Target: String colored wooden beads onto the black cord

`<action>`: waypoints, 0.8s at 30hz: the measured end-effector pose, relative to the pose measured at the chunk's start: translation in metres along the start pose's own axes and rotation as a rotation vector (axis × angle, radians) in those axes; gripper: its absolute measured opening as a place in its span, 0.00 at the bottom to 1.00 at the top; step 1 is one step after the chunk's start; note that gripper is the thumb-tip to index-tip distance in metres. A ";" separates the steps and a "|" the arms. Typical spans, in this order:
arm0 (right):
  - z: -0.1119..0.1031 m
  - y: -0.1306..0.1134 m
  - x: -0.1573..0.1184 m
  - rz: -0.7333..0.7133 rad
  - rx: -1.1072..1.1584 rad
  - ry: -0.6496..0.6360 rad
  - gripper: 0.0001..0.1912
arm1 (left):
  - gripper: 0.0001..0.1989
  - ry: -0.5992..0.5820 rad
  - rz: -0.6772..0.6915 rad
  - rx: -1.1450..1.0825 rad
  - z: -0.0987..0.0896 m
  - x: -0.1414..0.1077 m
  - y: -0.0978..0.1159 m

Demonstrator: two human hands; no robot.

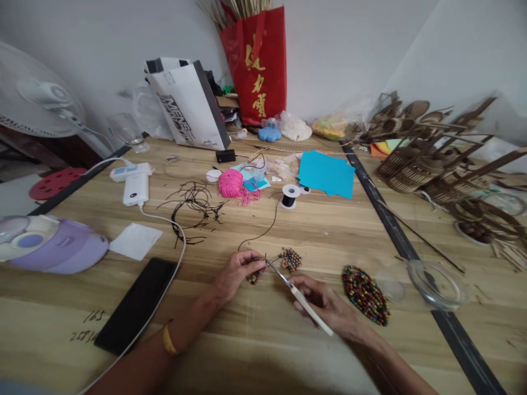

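Note:
My left hand pinches a small string of coloured beads near the middle of the table. In my right hand is a slim metal-tipped tool with a pale handle; its tip points at the beads by my left fingertips. Whether its tip touches the cord there is too small to tell. A cluster of beads lies just beyond the tool. Black cord runs from a white-rimmed spool toward my left hand. A larger coil of beads rests right of my right hand.
On the wooden table lie a black phone, a white cable, black cord scraps, pink yarn and blue sheets. Two bags stand behind. At right are a clear ring and woven baskets.

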State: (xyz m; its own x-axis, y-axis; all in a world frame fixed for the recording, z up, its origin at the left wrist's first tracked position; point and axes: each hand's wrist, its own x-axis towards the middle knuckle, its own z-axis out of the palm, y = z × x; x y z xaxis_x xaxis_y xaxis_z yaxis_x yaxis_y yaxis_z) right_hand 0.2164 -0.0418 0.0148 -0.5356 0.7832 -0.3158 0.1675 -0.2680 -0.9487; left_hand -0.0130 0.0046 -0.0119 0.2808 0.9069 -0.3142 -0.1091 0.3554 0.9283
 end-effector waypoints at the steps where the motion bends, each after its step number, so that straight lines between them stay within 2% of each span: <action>1: 0.000 0.000 0.000 -0.021 -0.021 0.015 0.23 | 0.13 0.002 -0.001 -0.003 0.000 0.000 0.000; 5: 0.001 0.003 0.000 -0.084 -0.146 0.069 0.20 | 0.14 0.024 -0.014 -0.026 0.001 0.001 0.000; 8: -0.001 0.008 0.000 -0.101 -0.250 0.064 0.17 | 0.14 0.036 -0.017 -0.033 0.002 0.000 0.001; 13: -0.005 0.013 -0.001 -0.131 -0.355 0.083 0.19 | 0.14 0.038 -0.012 -0.018 0.003 0.000 0.003; 24: -0.006 -0.003 -0.008 -0.157 -0.493 0.088 0.18 | 0.15 0.042 0.002 0.023 0.007 -0.002 0.007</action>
State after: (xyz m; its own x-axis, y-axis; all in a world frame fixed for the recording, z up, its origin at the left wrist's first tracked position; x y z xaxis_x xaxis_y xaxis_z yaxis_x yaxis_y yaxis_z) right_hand 0.2251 -0.0438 0.0197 -0.5172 0.8427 -0.1493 0.4721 0.1355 -0.8711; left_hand -0.0078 0.0040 -0.0037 0.2407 0.9163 -0.3201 -0.0870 0.3488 0.9331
